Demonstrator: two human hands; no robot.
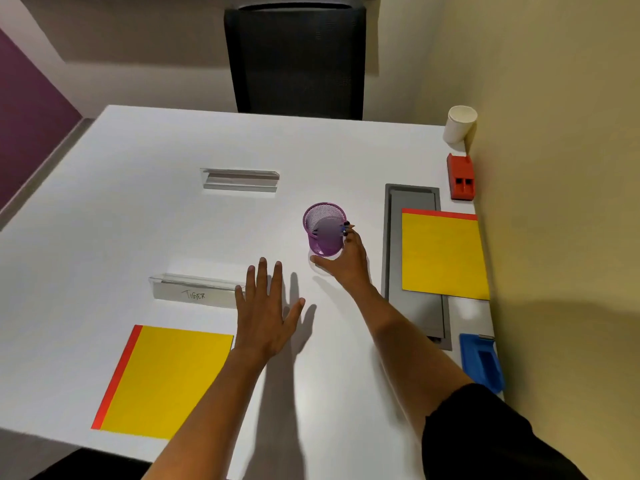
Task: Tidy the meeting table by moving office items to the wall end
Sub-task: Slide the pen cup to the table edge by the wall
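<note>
A purple mesh pen cup (323, 227) stands upright near the middle of the white table (138, 209). My right hand (346, 258) wraps its thumb and fingers around the cup's lower right side. My left hand (265, 306) hovers flat with spread fingers just left of it, beside a clear name holder marked "TIGER" (194, 292). A second clear name holder (239, 180) lies farther back. One yellow pad with a red edge (166, 379) lies at the near left; another yellow pad (443, 254) lies by the wall on the right.
Along the right wall stand a white paper cup (460, 123), a red stapler-like block (460, 181) and a blue tape dispenser (482, 362). A grey cable hatch (412, 271) is set into the table beside the right pad. A black chair (298, 57) faces the far edge.
</note>
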